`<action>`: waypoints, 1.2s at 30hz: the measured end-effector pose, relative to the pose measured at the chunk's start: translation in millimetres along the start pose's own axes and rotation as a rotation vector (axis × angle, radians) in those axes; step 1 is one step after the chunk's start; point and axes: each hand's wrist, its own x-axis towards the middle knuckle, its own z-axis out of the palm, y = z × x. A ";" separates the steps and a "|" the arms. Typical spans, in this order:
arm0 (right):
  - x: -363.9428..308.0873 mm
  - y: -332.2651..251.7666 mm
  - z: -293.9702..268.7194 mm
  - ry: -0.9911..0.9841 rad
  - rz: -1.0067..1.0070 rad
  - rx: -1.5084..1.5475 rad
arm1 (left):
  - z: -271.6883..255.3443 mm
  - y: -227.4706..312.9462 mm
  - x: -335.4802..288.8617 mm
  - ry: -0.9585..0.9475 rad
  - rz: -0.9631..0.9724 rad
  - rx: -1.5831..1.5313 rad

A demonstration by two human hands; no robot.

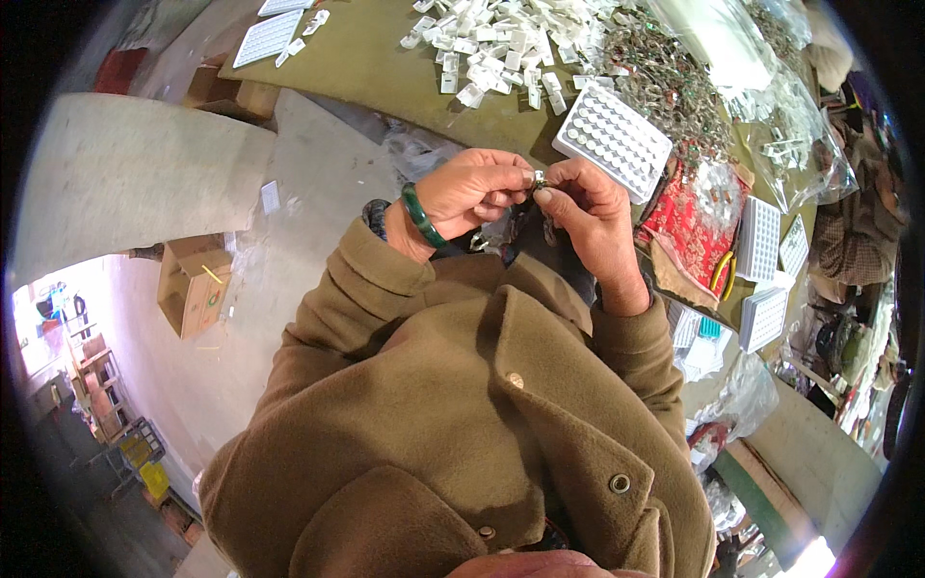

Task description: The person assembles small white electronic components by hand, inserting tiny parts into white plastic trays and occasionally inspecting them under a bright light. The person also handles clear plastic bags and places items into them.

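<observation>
Above my lap, near the table's front edge, my two hands meet with the fingertips pinched together. My left hand (pixel 464 191), with a green bangle at its wrist, is closed on a small white piece (pixel 539 176). My right hand (pixel 595 207) pinches a small dark, shiny trinket (pixel 541 189) right against that white piece; its exact kind is too small to make out. Just beyond my right hand lies a white tray (pixel 617 137) with rows of round white pieces. Farther off are a heap of small white plastic pieces (pixel 501 48) and a heap of shiny metal trinkets (pixel 665 82).
A red patterned cloth (pixel 689 226) lies at the table's right, with yellow-handled pliers (pixel 723 270) on its edge. More white trays (pixel 761 236) stand beyond it. Clear plastic bags (pixel 800 164) cover the far right. An open cardboard box (pixel 193 286) sits on the floor at left.
</observation>
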 end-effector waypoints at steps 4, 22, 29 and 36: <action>0.8 0.2 1.3 0.025 0.044 0.082 | -6.4 4.4 2.6 0.234 0.183 0.345; 20.7 11.9 17.5 0.239 0.068 0.287 | -24.3 20.4 38.3 0.714 0.695 0.884; 20.5 12.8 17.2 0.251 0.040 0.353 | 10.0 -9.5 18.7 0.369 0.422 0.397; 16.9 16.1 13.0 0.238 0.061 0.215 | -4.4 -5.3 5.4 0.231 0.251 0.155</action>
